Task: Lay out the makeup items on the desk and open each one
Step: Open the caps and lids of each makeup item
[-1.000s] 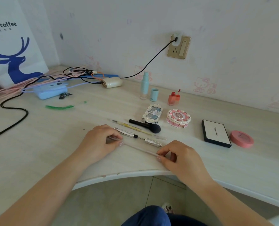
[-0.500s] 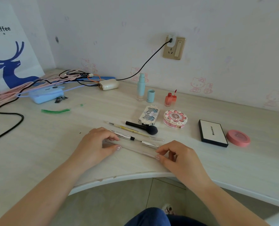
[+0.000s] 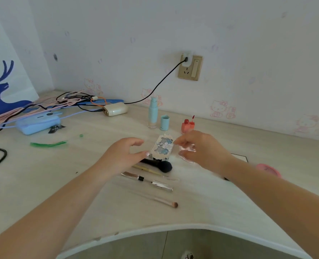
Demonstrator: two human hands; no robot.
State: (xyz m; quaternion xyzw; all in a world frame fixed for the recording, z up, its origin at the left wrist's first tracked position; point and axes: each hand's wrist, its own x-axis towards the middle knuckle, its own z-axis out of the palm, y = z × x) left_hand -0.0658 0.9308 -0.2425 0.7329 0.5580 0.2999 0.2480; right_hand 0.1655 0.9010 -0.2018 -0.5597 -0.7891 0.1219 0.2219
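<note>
- Now both hands reach to the small silver palette (image 3: 162, 148), which lies closed in the middle of the tabletop (image 3: 42, 174).
- Left hand (image 3: 124, 156): its fingers curl at the palette's left edge, thumb tip touching it.
- Right hand (image 3: 201, 148): blurred; fingers bent near the palette's right edge; grip cannot be told.
- Far side: a tall blue bottle (image 3: 152, 114) stands open, its cap (image 3: 164, 122) just right of it.
- Near side: a black brush (image 3: 161, 165) and a thin brush (image 3: 160, 200) lie loose.
- Right hand hides most of a round pink case (image 3: 187, 157); the forearm covers a black compact (image 3: 239, 157).
</note>
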